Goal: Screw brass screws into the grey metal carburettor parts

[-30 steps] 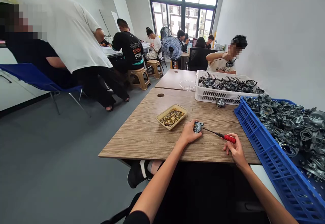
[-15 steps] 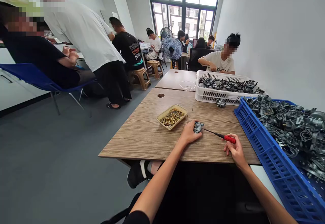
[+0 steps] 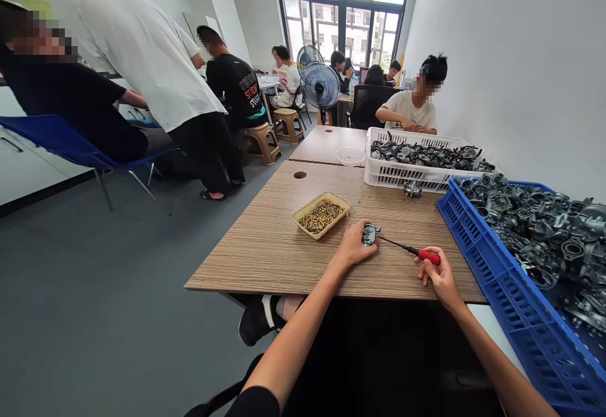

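Observation:
My left hand [image 3: 353,245] is closed round a small grey metal carburetor [image 3: 370,234], holding it over the wooden table. A screwdriver [image 3: 402,245] with a red handle and a long dark shaft is in my right hand [image 3: 438,273], the fingers round its handle. The shaft points left, its tip at the carburetor's right side; the exact contact is too small to make out. Just beyond my left hand sits a beige tray [image 3: 310,233] of small brass-coloured parts [image 3: 322,216].
On the right a blue crate [image 3: 502,291] is heaped with carburetors [image 3: 534,221]. Behind it stands a white crate [image 3: 402,178] of similar parts, with one loose carburetor [image 3: 412,189] in front. A co-worker [image 3: 414,111] sits across the table [image 3: 246,246]; others are at the left.
The carburetor and screwdriver stay almost where they were in my hands. The standing person at the left leans further over, and the view has shifted slightly.

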{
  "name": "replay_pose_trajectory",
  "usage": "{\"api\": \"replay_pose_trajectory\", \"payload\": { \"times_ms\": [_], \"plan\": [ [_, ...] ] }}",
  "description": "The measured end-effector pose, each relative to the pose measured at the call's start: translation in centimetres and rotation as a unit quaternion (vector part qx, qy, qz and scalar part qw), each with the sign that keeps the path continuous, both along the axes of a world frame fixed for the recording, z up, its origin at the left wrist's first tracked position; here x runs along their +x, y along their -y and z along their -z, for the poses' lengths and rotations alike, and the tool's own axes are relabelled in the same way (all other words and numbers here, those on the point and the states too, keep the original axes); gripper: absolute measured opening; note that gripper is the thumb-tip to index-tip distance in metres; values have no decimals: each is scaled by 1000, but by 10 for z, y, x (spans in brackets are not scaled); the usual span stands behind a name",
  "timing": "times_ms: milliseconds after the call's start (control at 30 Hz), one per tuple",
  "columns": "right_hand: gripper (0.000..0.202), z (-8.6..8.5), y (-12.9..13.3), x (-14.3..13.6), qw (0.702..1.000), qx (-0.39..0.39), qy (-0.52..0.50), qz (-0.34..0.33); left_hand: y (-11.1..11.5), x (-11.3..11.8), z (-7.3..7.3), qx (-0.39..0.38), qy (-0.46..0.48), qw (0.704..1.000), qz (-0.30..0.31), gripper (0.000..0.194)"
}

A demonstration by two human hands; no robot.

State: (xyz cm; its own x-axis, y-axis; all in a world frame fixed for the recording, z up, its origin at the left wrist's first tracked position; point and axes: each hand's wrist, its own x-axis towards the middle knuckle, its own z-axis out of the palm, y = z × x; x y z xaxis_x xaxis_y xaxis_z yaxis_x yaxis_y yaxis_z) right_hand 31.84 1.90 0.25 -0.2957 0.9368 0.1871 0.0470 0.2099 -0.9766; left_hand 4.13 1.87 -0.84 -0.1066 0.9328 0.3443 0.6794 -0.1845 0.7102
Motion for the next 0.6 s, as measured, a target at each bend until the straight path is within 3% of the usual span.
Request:
{"api": "replay_pose_trajectory", "payload": {
  "times_ms": [333, 600],
  "plan": [
    [50, -1, 0, -1, 999, -27, 19, 14, 2, 1, -2, 1, -3, 1000, 6, 55],
    [52, -1, 1, 0, 999, -47, -14, -14, 1, 0, -1, 0, -1, 1000, 4, 54]
  ]
}}
